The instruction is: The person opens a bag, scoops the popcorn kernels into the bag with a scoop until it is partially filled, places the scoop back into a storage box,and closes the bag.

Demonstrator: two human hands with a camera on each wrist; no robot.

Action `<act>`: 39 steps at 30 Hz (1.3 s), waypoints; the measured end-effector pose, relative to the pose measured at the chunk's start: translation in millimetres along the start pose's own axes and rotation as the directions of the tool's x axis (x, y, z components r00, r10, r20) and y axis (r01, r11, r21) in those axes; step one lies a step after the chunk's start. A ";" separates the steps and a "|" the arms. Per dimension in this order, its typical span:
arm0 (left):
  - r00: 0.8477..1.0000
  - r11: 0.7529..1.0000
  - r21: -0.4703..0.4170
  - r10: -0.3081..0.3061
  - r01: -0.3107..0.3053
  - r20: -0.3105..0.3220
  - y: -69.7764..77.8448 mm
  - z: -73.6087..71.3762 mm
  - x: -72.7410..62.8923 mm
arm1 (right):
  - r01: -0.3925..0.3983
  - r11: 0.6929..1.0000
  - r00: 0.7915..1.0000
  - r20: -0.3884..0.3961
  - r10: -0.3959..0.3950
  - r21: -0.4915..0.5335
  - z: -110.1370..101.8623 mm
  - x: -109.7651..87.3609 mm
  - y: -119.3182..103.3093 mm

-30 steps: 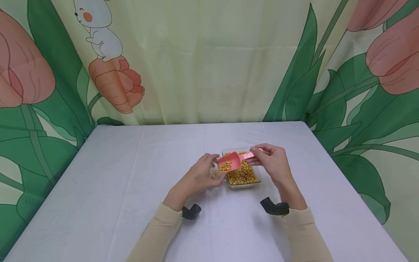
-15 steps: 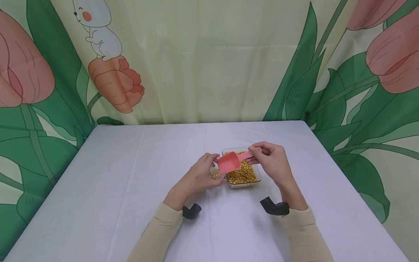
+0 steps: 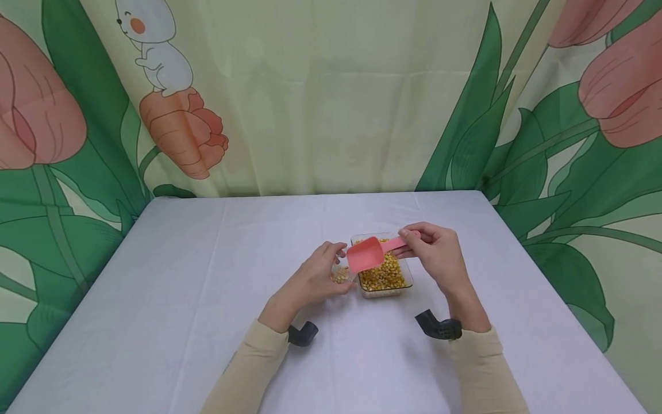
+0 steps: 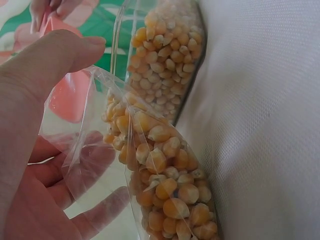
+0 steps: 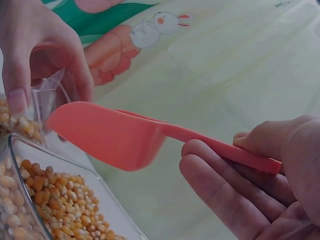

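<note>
My left hand holds the mouth of a clear plastic bag, thumb on one side and fingers spread along the other. Corn kernels fill the lower part of the bag, as the left wrist view shows. My right hand pinches the handle of a pink scoop between thumb and fingers. The scoop's bowl holds no kernels and hangs beside the bag's opening, above a glass container. Loose corn kernels lie inside that container.
A white cloth covers the table. The container stands right beside the bag, on its right. Behind the table hangs a curtain printed with tulips and a rabbit on a carrot. Black wrist mounts sit at both wrists.
One second ago kernels lay in the scoop, tipped at the bag's mouth; they have gone from it. The scoop and right hand have since drawn slightly right. The left hand stays in place.
</note>
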State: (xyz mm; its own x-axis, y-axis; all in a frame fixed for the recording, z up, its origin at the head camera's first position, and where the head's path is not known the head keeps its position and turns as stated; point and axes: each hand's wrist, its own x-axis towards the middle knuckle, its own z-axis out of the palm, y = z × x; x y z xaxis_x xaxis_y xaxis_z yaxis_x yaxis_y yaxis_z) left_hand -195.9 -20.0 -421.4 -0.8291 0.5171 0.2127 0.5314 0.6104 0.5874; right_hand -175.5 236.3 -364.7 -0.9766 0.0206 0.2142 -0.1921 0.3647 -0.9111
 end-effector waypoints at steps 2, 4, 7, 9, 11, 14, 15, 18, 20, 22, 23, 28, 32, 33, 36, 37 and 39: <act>1.000 1.000 -0.001 -0.001 0.001 0.000 -0.3 0.1 0.2 | -0.012 1.000 1.000 -0.015 0.012 -0.004 -3.0 -0.2 -0.5; 1.000 1.000 0.003 0.000 0.000 -0.001 -0.4 0.1 0.2 | -0.029 1.000 0.999 -0.031 0.029 0.007 -6.2 -0.2 -0.7; 1.000 1.000 0.011 0.001 -0.001 0.000 -0.7 0.1 0.1 | -0.058 0.998 0.997 -0.053 0.059 0.025 -11.1 -0.4 -0.8; 1.000 1.000 0.017 0.006 -0.006 -0.003 -0.7 0.1 -0.1 | -0.063 0.997 0.996 -0.063 0.066 0.046 -14.2 -0.4 -0.5; 1.000 1.000 0.019 0.005 -0.005 -0.004 -0.8 0.2 -0.1 | -0.059 0.996 0.996 -0.070 0.063 0.063 -17.1 -0.3 0.2; 1.000 1.000 0.016 -0.002 0.002 0.001 -0.1 -0.3 -0.1 | -0.060 0.996 0.995 -0.079 0.065 0.073 -20.5 0.1 1.2; 1.000 1.000 0.015 -0.007 0.007 0.003 0.2 -0.5 -0.1 | -0.063 0.995 0.994 -0.083 0.069 0.075 -21.4 0.2 1.6; 1.000 1.000 0.011 -0.016 0.015 0.010 0.6 -0.8 0.3 | -0.084 0.994 0.992 -0.090 0.090 0.070 -23.3 0.6 2.9; 1.000 1.000 0.013 -0.015 0.015 0.011 0.8 -1.0 0.3 | -0.097 0.994 0.990 -0.094 0.102 0.055 -24.1 0.6 4.1; 1.000 1.000 0.012 -0.017 0.017 0.013 0.7 -1.0 0.3 | -0.103 0.994 0.989 -0.101 0.107 0.040 -24.3 1.0 5.5; 1.000 1.000 0.011 -0.018 0.017 0.014 0.8 -1.0 0.2 | -0.105 0.994 0.989 -0.106 0.108 0.030 -24.3 1.2 6.2; 1.000 1.000 0.008 -0.021 0.021 0.017 1.1 -1.2 0.0 | -0.118 0.992 0.983 -0.147 0.112 -0.037 -22.9 1.8 8.5; 0.999 1.000 0.011 -0.026 0.026 0.020 1.4 -1.1 0.3 | -0.126 0.985 0.980 -0.170 0.104 -0.121 -21.5 1.3 7.7; 0.999 1.000 0.008 -0.028 0.027 0.021 1.3 -1.0 0.4 | -0.125 0.982 0.980 -0.173 0.100 -0.140 -20.9 1.2 7.3; 0.999 1.000 0.004 -0.027 0.027 0.022 1.1 -0.6 0.4 | -0.112 0.974 0.982 -0.172 0.079 -0.196 -19.5 0.8 6.3; 0.999 1.000 0.005 -0.026 0.026 0.021 0.9 -0.5 0.4 | -0.109 0.972 0.982 -0.174 0.072 -0.209 -18.7 0.7 6.2; 1.000 1.000 0.004 -0.023 0.023 0.021 0.5 -0.2 0.3 | -0.100 0.967 0.982 -0.179 0.058 -0.236 -17.2 0.8 6.3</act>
State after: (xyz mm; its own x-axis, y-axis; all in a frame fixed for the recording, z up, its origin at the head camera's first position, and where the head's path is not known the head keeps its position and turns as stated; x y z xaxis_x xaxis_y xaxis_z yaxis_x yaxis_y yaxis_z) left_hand -196.0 -19.6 -420.8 -0.8373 0.5153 0.1825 0.5128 0.6245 0.5891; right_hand -175.8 254.6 -364.2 -0.9528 0.2082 0.2210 -0.0655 0.5699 -0.8191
